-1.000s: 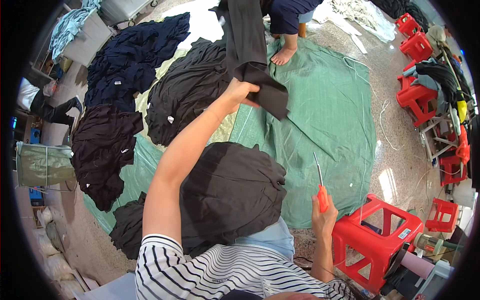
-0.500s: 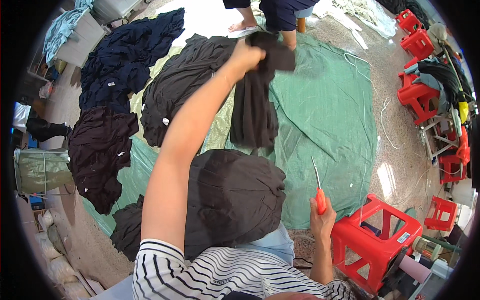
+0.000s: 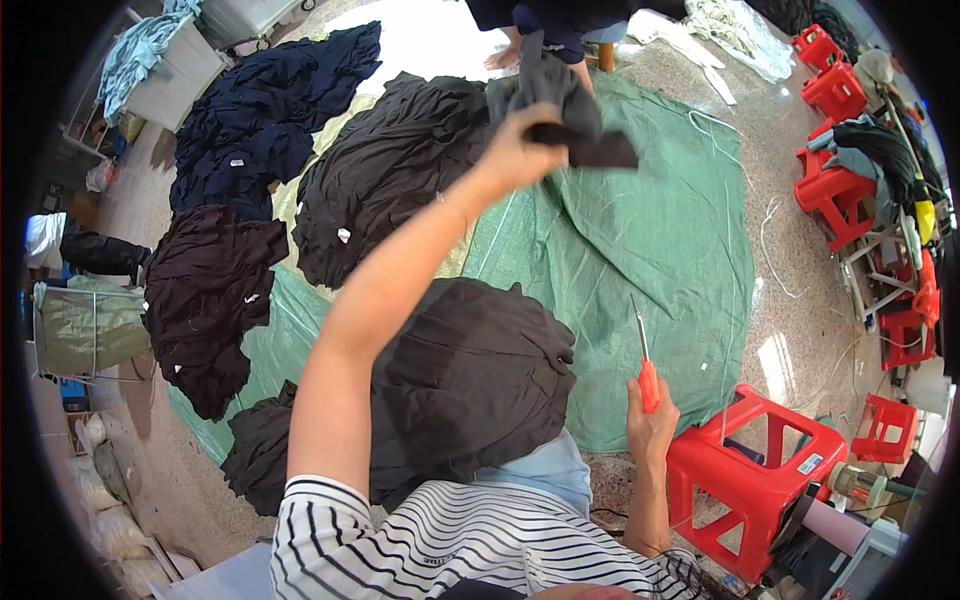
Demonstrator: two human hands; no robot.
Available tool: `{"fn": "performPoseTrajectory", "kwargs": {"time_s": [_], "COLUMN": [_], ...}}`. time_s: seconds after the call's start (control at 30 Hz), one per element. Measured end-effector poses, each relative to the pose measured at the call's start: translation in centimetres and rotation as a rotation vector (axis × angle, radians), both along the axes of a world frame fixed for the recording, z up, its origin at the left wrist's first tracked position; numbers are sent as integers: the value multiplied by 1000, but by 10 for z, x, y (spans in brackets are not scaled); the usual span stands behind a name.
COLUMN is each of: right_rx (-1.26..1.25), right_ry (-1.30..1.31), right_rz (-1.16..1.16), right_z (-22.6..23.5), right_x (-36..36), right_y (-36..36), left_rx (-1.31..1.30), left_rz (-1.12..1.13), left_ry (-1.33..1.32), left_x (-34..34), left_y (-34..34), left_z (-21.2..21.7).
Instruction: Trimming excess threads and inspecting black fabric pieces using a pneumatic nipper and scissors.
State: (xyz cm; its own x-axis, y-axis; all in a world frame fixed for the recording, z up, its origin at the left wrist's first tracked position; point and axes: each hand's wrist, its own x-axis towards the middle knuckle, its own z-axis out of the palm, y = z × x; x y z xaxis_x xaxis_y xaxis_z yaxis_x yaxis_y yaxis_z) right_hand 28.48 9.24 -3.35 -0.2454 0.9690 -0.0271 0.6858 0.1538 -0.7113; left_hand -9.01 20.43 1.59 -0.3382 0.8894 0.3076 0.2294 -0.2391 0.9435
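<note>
My left hand (image 3: 525,150) reaches far forward, fingers closed on a dark grey garment (image 3: 560,95) that hangs in loose folds, blurred by motion. My right hand (image 3: 652,425) is low on the right, wrapped round an orange-handled tool (image 3: 650,385) with a slim metal blade pointing away from me; whether it is a pair of scissors I cannot tell. Dark cloth (image 3: 470,370) covers my lap and spills to the left. Beyond my left forearm lies a heap of dark grey garments (image 3: 390,150).
A green sheet (image 3: 660,240) spreads over the floor. Navy garments (image 3: 240,130) and dark maroon garments (image 3: 205,300) lie to the left. Close by my right hand stands a red stool (image 3: 750,470); several more line the right side. Another person's legs (image 3: 560,40) are at the far edge.
My left hand has swung right and slightly nearer, carrying the dark garment off the edge of the heap and over the green sheet. My right hand keeps hold of the tool, nearly still.
</note>
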Motion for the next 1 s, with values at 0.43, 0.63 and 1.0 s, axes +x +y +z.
{"fn": "performPoseTrajectory", "kwargs": {"time_s": [0.43, 0.63, 1.0], "right_rx": [-110, 82, -858], "right_ry": [-55, 29, 552], "right_rz": [30, 169, 263], "right_z": [25, -11, -69], "right_x": [2, -10, -88], "right_y": [-20, -13, 65], "left_rx": [-50, -325, -277], "left_rz": [109, 349, 650], "left_ry": [779, 933, 722], "left_x": [93, 151, 112], "left_y": [-215, -330, -361], "left_z": [8, -15, -15]}}
